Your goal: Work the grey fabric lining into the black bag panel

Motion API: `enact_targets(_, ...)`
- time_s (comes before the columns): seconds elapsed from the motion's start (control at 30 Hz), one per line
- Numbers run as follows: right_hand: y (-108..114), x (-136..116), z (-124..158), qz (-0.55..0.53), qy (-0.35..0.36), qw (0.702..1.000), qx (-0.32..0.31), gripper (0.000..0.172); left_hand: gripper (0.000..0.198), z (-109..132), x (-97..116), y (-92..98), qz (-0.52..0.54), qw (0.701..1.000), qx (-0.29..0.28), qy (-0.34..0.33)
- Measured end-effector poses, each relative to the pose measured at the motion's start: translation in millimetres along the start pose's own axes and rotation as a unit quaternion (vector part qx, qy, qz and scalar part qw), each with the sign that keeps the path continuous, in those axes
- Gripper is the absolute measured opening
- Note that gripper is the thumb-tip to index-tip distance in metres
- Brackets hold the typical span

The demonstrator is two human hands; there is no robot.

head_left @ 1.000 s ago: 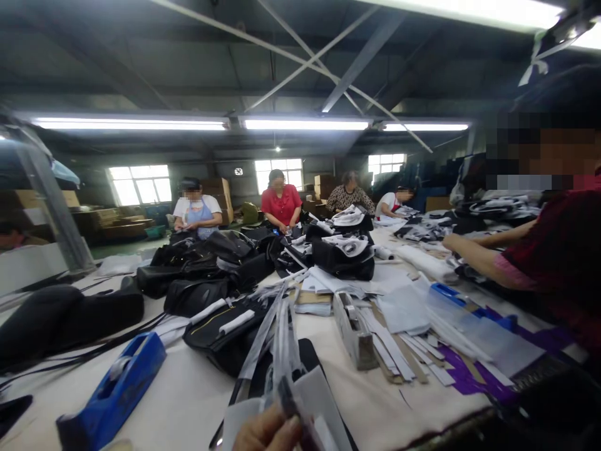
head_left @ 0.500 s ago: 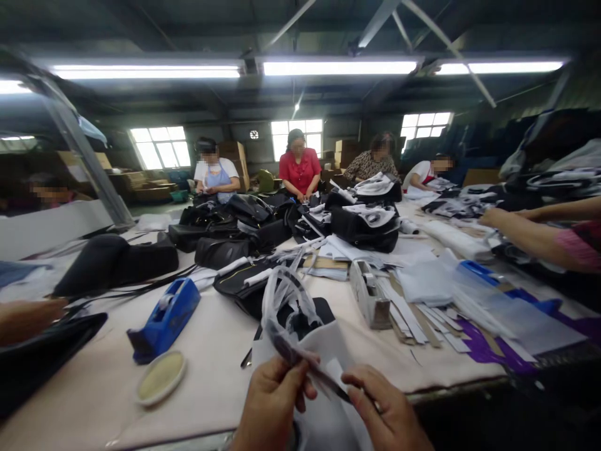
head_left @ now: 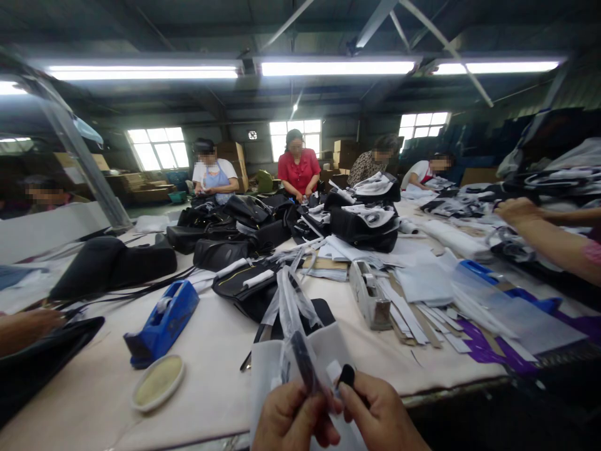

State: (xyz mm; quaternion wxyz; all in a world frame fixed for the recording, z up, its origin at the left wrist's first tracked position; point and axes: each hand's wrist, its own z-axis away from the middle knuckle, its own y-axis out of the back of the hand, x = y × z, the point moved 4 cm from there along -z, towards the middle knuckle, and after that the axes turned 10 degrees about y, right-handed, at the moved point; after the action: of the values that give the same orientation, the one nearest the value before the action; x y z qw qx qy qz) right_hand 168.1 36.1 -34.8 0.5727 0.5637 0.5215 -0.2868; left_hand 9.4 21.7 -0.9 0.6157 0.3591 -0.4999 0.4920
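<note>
At the near edge of the table (head_left: 211,382), a dark strap (head_left: 303,360) rises toward twelve o'clock, the hands taken as the dial's centre. The left hand (head_left: 291,416) pinches its lower part between thumb and bent fingers. The right hand (head_left: 373,407), thumb closed against curled fingers, grips a short black end (head_left: 346,376); whether that belongs to the same strap, I cannot tell.

Work on this piece looks partway through: clear film (head_left: 288,300) already sheathes the upper loop, while the black end seems bare and probably remains to be dealt with. White sheets (head_left: 267,363) lie around and beneath the strap, apparently in place; how they are fixed is hidden.

Toward eleven, a black bag with a yellow zip (head_left: 244,291) has white rolls on it, and heaped black bags (head_left: 225,219) lie beyond. A grey tape dispenser (head_left: 370,297) stands at one o'clock, just beside card strips (head_left: 399,313); a blue tape dispenser (head_left: 166,322) sits at ten, near a shallow round dish (head_left: 146,410) at nine. A co-worker's arm (head_left: 544,235) reaches in at two.
</note>
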Motion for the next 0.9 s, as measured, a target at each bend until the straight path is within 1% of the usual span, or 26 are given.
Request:
enact_targets(0.07,-0.4,-7.6,1.8,0.119,0.08,0.99,-0.018,0.037,0.045,-4.5,-5.4,1.6,0.006,1.0,-0.002,0.014)
enact_targets(0.13,-3.8,-11.5,4.5,0.223,0.165,0.96,-0.022,0.032,0.043,-8.3,-10.4,0.3,0.016,1.0,-0.015,0.014)
enact_targets(0.2,-8.0,-14.7,7.4,0.322,0.258,0.911,-0.003,0.03,0.042,-10.5,-14.8,-3.0,0.028,0.999,-0.036,0.02)
enact_targets(0.27,-11.0,-17.7,9.6,0.393,0.326,0.86,0.023,0.031,0.045,-11.0,-18.1,-6.1,0.03,0.997,-0.053,0.04)
enact_targets(0.3,-11.4,-19.5,10.3,0.414,0.349,0.84,0.04,0.033,0.045,-10.9,-19.2,-7.1,0.026,0.997,-0.056,0.054)
enact_targets(0.37,-11.0,-23.9,11.4,0.433,0.386,0.812,0.067,0.037,0.039,-11.0,-21.1,-8.0,0.013,0.995,-0.059,0.08)
enact_targets(0.43,-10.0,-28.1,12.2,0.433,0.413,0.797,0.087,0.039,0.031,-12.0,-24.1,-7.7,0.004,0.992,-0.067,0.107)
enact_targets(0.5,-9.2,-30.4,12.6,0.423,0.427,0.793,0.101,0.038,0.026,-14.0,-28.8,-7.4,-0.003,0.987,-0.088,0.136)
enact_targets(0.57,-8.3,-30.9,12.7,0.408,0.433,0.796,0.11,0.034,0.026,-16.4,-33.8,-6.5,-0.024,0.981,-0.111,0.159)
enact_targets(0.6,-7.4,-30.5,12.3,0.392,0.43,0.806,0.105,0.033,0.027,-17.6,-35.4,-5.3,-0.04,0.979,-0.113,0.163)
enact_targets(0.63,-5.8,-29.7,11.6,0.37,0.421,0.823,0.096,0.032,0.028,-18.8,-36.0,-3.2,-0.058,0.98,-0.103,0.158)
enact_targets(0.67,-3.2,-28.6,10.6,0.339,0.402,0.846,0.084,0.032,0.028,-19.9,-35.1,-0.4,-0.075,0.983,-0.082,0.144)
enact_targets(0.7,0.3,-26.9,9.0,0.3,0.371,0.876,0.07,0.03,0.027,-20.6,-32.8,2.6,-0.087,0.988,-0.055,0.117)
enact_targets(0.77,8.2,-22.1,5.0,0.2,0.271,0.941,0.045,0.021,0.023,-20.1,-25.2,8.2,-0.102,0.994,0.004,0.031)
enact_targets(0.8,10.5,-18.9,3.0,0.135,0.208,0.968,0.025,0.019,0.022,-18.8,-21.8,10.1,-0.113,0.993,0.028,-0.013)
enact_targets(0.83,10.5,-15.5,1.4,0.059,0.143,0.988,-0.002,0.022,0.023,-17.1,-19.7,11.0,-0.126,0.99,0.045,-0.051)
enact_targets(0.87,8.1,-12.6,0.2,-0.024,0.08,0.996,-0.033,0.027,0.024,-15.5,-19.0,10.9,-0.143,0.985,0.054,-0.081)
enact_targets(0.9,4.2,-10.5,-0.5,-0.109,0.026,0.992,-0.056,0.032,0.026,-14.0,-19.7,10.0,-0.163,0.98,0.054,-0.104)
